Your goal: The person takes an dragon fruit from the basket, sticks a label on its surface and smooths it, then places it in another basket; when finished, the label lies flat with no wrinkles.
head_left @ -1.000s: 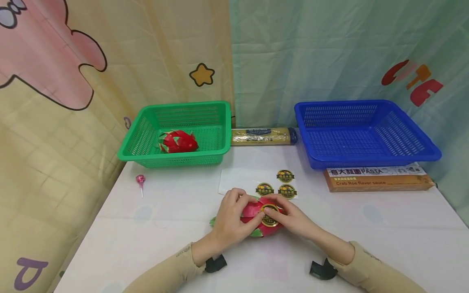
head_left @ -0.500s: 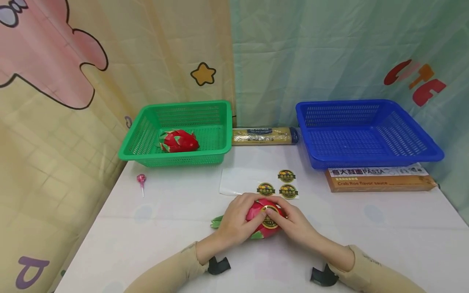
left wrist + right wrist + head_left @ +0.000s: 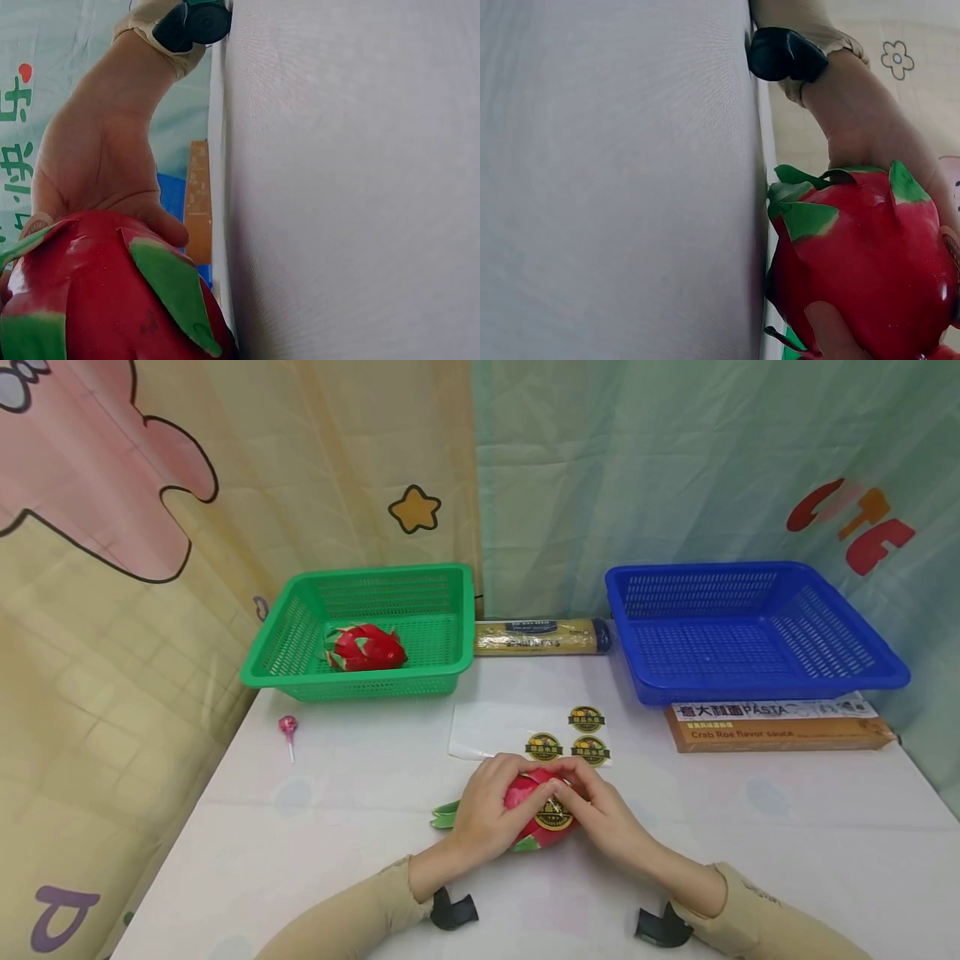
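Note:
On the white table a red dragon fruit point(image 3: 519, 790) with green leaf tips lies between both hands. My left hand point(image 3: 486, 814) curls round its leafy left end, and my right hand point(image 3: 611, 818) grips the other end. Both thumbs meet at the upper edge of a round black-and-gold sticker point(image 3: 553, 815) on the fruit's top. In the left wrist view, the right hand point(image 3: 105, 161) cups the far side of the dragon fruit point(image 3: 105, 292). A fingertip point(image 3: 829, 326) of the right hand shows on the fruit's skin in the right wrist view.
Behind the hands lies a backing sheet point(image 3: 483, 731) with 3 stickers. A green basket point(image 3: 360, 685) holds another dragon fruit point(image 3: 367, 648); a blue basket point(image 3: 757, 685) stands right. Nearby are a spaghetti pack point(image 3: 536, 638), a pasta box point(image 3: 780, 735) and a lollipop point(image 3: 288, 727).
The left hand's raised fingers have come down round the fruit. Both thumbs have slid to the sticker's upper edge, where they now meet, and more of its lower half shows.

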Action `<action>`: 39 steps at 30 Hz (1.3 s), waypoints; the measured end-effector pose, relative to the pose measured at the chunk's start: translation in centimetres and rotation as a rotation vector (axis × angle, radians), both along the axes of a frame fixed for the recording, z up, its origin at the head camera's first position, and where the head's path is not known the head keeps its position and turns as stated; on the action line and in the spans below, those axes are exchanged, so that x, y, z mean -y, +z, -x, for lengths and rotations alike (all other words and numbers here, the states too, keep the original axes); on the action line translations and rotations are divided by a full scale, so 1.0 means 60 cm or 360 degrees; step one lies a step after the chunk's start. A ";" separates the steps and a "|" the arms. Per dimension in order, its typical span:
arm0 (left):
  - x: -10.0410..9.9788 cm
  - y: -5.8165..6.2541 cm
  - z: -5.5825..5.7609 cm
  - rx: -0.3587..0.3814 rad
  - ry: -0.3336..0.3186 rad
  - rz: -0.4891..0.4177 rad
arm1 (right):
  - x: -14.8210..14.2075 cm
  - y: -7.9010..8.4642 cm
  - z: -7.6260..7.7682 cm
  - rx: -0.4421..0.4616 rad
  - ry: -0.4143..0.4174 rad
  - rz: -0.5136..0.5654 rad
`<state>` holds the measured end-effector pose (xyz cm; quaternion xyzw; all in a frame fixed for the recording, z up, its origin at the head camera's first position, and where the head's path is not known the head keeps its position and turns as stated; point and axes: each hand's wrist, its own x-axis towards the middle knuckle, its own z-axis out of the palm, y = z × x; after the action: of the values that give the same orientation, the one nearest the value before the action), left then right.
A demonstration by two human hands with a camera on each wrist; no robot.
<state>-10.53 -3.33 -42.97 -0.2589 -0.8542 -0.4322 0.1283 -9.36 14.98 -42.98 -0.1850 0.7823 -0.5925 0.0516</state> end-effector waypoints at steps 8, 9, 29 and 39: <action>-0.005 -0.001 0.001 -0.0056 0.0038 0.0014 | 0.000 0.003 0.002 -0.0010 -0.0013 -0.0015; -0.005 -0.001 0.002 -0.0064 0.0039 0.0025 | 0.000 0.003 0.002 -0.0008 -0.0019 -0.0019; -0.004 0.009 0.015 -0.0117 0.0017 0.0174 | -0.022 0.002 0.023 0.0012 0.0214 0.0010; 0.003 0.017 0.022 0.0173 -0.0094 0.0221 | -0.029 0.003 0.035 0.0183 0.0340 0.0064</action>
<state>-11.86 -3.52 -41.95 -0.2685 -0.8798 -0.3890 0.0508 -11.46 16.72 -42.82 -0.2339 0.7418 -0.6089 0.1555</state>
